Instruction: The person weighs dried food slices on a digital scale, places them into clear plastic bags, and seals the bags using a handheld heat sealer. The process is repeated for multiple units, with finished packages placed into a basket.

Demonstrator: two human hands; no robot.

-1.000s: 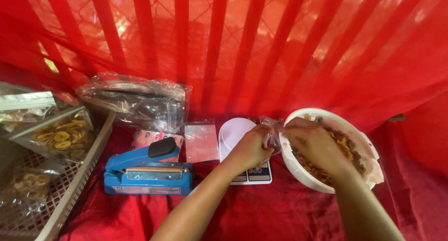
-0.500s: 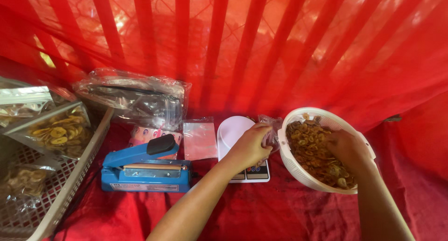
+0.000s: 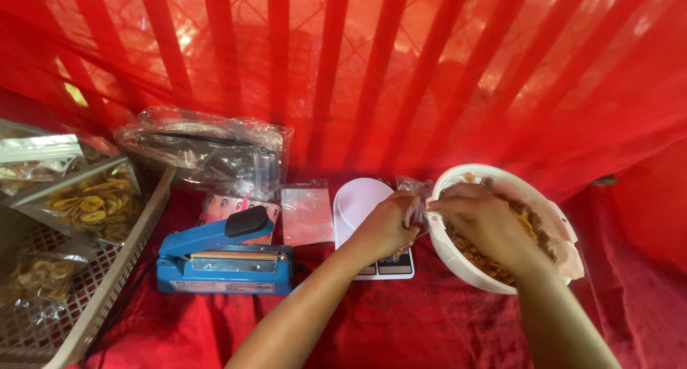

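The small clear bag (image 3: 413,201) sits between scale (image 3: 361,212) and colander (image 3: 501,226), thin, limp and slippery, best pinched at its mouth. The left hand (image 3: 383,229) has fingers closed on it; the right hand (image 3: 483,222) reaches over from the colander, grip unclear. The chips look light and brittle. Open red cloth lies in front; the sealer (image 3: 225,258) and basket (image 3: 107,290) crowd the left.
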